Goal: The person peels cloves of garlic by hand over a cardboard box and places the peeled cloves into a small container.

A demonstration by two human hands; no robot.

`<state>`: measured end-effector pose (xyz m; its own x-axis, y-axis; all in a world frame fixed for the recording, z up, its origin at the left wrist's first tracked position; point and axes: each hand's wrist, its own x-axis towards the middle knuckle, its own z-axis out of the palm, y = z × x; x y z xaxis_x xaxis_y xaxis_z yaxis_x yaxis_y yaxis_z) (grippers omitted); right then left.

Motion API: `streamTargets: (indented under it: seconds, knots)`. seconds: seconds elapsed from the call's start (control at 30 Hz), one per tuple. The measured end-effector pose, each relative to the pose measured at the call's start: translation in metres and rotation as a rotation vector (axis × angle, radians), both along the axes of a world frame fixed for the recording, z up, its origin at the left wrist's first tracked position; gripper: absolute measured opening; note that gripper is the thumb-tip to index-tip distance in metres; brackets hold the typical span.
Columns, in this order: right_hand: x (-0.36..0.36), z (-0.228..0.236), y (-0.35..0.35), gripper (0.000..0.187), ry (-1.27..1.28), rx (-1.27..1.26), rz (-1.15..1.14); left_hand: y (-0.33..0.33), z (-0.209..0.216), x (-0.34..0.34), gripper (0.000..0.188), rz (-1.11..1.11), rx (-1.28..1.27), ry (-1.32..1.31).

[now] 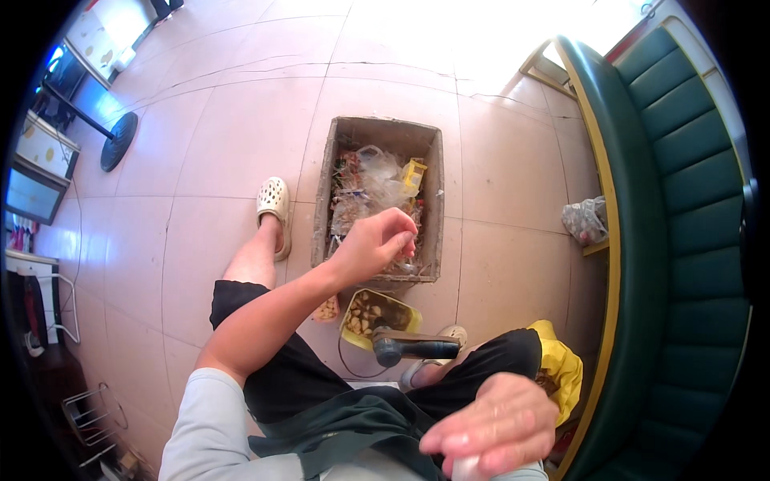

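Note:
My left hand (pixel 374 246) hangs over the near part of a worn rectangular box (pixel 324 184) of litter. Its fingers are curled in toward the thumb, and what they hold, if anything, is hidden. Close to my body on the right, my right hand (pixel 501 421) is closed over a whitish thing (pixel 467 468), mostly covered by the fingers. Between my feet stands a yellow basin (pixel 411 319) holding pale lumps (pixel 365 311). A dark, thick-handled tool (pixel 417 346) lies across its near right edge. Beside the basin, a small container of pale pieces (pixel 326 309) shows partly behind my left forearm.
Crumpled clear plastic (pixel 378 172) and a yellow packet (pixel 413 176) lie in the box. A green padded bench (pixel 642 200) runs along the right, with a filled plastic bag (pixel 585 220) beside it. Yellow plastic (pixel 561 369) lies by my right knee. A round black stand base (pixel 119 142) is far left.

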<state>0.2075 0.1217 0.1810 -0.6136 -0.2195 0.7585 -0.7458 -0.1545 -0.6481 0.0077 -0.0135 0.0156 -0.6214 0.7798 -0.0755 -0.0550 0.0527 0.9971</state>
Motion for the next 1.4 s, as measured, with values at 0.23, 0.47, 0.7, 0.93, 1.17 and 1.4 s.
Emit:
streamTargets:
  seconds: [0.23,0.47,0.7,0.93,1.17,1.4]
  knots:
    - [-0.001,0.0,-0.001,0.024,0.128,-0.07,0.026,0.001,0.004,0.009,0.009,-0.146,-0.143,0.175]
    - [-0.011,0.007,0.02,0.015,0.257,0.056,0.083,0.006,0.005,0.012,0.009,-0.155,-0.196,0.157]
    - [0.007,0.009,0.01,0.016,0.191,-0.039,-0.07,0.009,0.001,0.014,0.008,-0.174,-0.161,0.169]
    - [0.002,0.005,0.009,0.017,0.173,-0.031,-0.046,0.006,0.001,0.012,0.012,-0.142,-0.126,0.132]
    - [-0.046,-0.074,0.026,0.031,-0.198,0.566,-0.82,0.004,0.023,0.003,0.017,-0.013,0.013,0.073]
    - [-0.074,-0.141,0.039,0.033,-0.517,0.347,-0.777,-0.006,0.034,0.008,0.019,-0.01,0.051,0.354]
